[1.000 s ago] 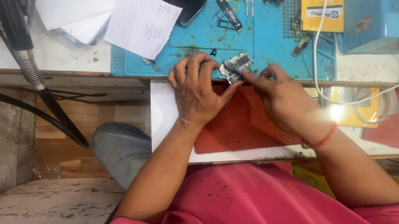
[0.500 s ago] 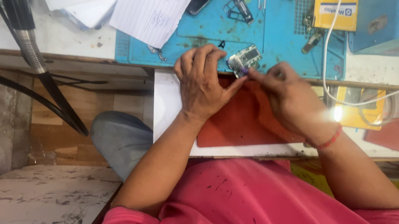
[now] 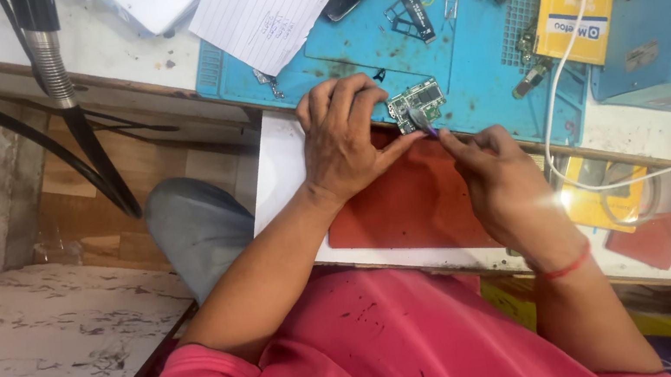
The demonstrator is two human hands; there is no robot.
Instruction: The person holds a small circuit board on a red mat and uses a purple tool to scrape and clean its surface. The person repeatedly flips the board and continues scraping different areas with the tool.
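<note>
Circuit board (image 3: 417, 103): on blue mat (image 3: 352, 55), beside red pad (image 3: 416, 203). Left hand (image 3: 343, 139) pinching its edge; right hand (image 3: 500, 178) pinching small tool (image 3: 422, 122) against it. Risk: tool slipping, scratching parts, judging by the narrow grip.

Right hand (image 3: 502, 178) now slightly lower, off the circuit board (image 3: 417, 103), tool tip there.

Circuit board (image 3: 418, 103): green, with dull metal shields. Work mat (image 3: 385, 41): blue, matt, stained rubber. Pad (image 3: 416, 199): red, smooth. Sheet (image 3: 262, 10): lined white paper.
</note>
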